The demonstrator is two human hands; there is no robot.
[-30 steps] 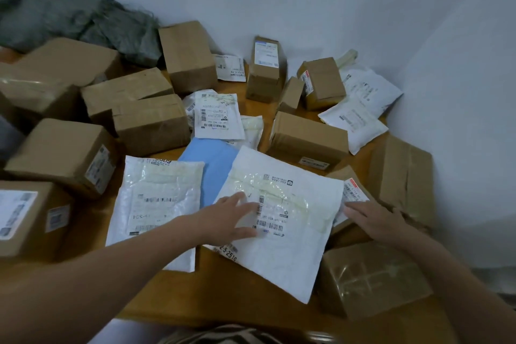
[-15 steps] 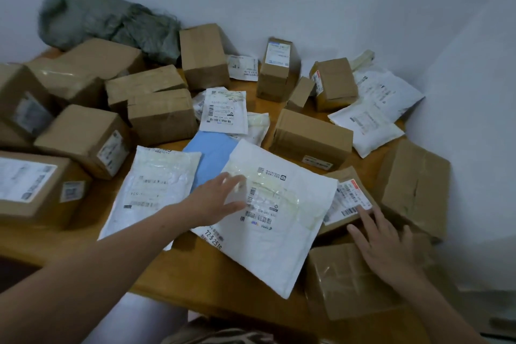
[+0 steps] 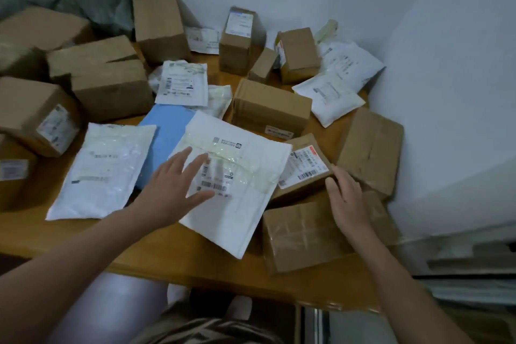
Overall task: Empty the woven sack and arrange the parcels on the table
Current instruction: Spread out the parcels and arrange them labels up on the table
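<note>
A large white padded mailer (image 3: 245, 204) lies near the front of the wooden table (image 3: 173, 257). My left hand (image 3: 174, 190) lies over its left half with fingers spread and straight. My right hand (image 3: 346, 198) is flat against the near side of a small labelled box (image 3: 303, 167), above a taped cardboard box (image 3: 301, 237). Another white mailer (image 3: 103, 170) and a blue envelope (image 3: 164, 134) lie to the left. The grey woven sack (image 3: 83, 0) is crumpled at the back left.
Several cardboard boxes (image 3: 268, 109) and white poly mailers (image 3: 329, 95) cover the table up to the white walls behind and to the right. A larger box (image 3: 371, 151) stands at the right edge. The table's front edge runs just below my forearms.
My left hand has lifted its fingers and spread them over the white mailer. My right hand has slid back up from the taped box to the side of the small labelled box.
</note>
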